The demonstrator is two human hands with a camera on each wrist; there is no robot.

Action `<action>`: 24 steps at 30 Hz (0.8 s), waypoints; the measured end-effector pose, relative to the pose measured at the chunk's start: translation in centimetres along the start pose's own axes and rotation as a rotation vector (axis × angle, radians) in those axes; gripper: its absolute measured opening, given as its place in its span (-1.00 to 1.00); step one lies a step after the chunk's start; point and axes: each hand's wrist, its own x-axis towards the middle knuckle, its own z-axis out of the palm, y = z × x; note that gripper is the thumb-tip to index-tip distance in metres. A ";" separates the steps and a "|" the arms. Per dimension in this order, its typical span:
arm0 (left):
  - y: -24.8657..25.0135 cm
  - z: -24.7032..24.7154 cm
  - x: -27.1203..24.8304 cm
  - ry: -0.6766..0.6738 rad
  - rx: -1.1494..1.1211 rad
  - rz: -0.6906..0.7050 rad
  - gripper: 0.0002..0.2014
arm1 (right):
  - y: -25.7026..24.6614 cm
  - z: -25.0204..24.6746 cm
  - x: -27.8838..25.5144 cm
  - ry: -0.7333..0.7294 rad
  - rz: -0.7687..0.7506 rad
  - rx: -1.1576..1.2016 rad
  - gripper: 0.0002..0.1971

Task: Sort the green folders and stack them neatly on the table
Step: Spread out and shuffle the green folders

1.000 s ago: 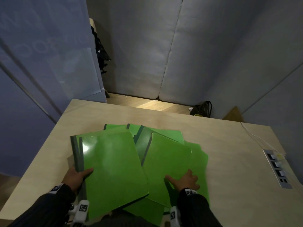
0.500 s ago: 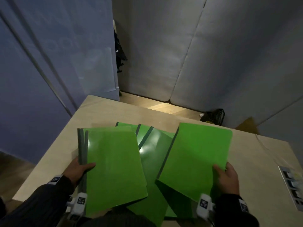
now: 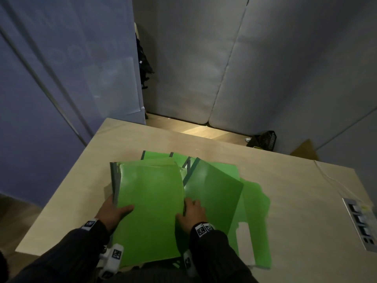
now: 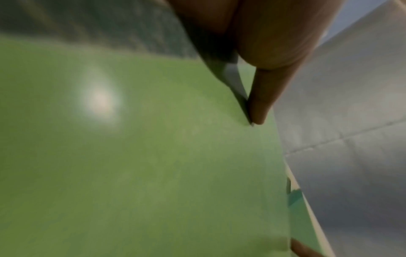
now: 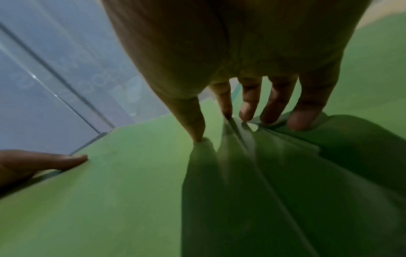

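Observation:
Several green folders lie overlapping on the wooden table (image 3: 295,201). A top green folder (image 3: 151,211) lies on a held stack with grey spines at its left edge. My left hand (image 3: 114,211) grips that stack's left edge, thumb (image 4: 263,97) on the green cover (image 4: 142,156). My right hand (image 3: 191,213) pinches the top folder's right edge. In the right wrist view its thumb presses the folder (image 5: 110,191) while the curled fingers (image 5: 248,107) dip among the darker folders (image 5: 263,191) beside it. More folders (image 3: 216,193) fan out to the right.
A flatter green folder (image 3: 257,217) with a pale patch lies at the right of the pile. A grey power strip (image 3: 361,223) and a thin cable (image 3: 330,178) sit near the table's right edge. A black basket (image 3: 265,139) stands on the floor beyond. Padded walls surround the table.
Half a second ago my right hand held one folder lifted to the right. That folder is now on the stack in my left hand, and the right hand has come left to its edge.

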 end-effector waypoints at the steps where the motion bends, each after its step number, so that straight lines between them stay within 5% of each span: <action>1: -0.1 -0.2 0.1 0.024 -0.007 0.001 -0.66 | 0.3 -0.5 -0.4 0.070 0.043 -0.029 -0.32; 4: -0.2 -1.3 0.8 0.069 -0.043 -0.012 -0.66 | 3.9 -2.6 -0.7 0.260 0.307 0.135 -0.10; 7: -0.8 -3.9 1.1 0.144 -0.052 -0.017 -0.67 | 7.1 -3.4 -0.9 0.295 0.522 0.273 0.11; 11: -2.8 -6.9 2.1 0.251 -0.071 -0.042 -0.59 | 6.9 -2.4 -1.6 0.284 0.503 0.180 0.45; 20: -6.6 -13.1 3.5 0.358 -0.033 -0.179 -0.76 | 9.5 -3.9 -1.8 0.278 0.607 0.107 0.65; 24: -12.1 -19.2 6.6 0.366 0.138 -0.170 -0.49 | 9.6 -4.7 -2.2 0.242 0.639 0.164 0.60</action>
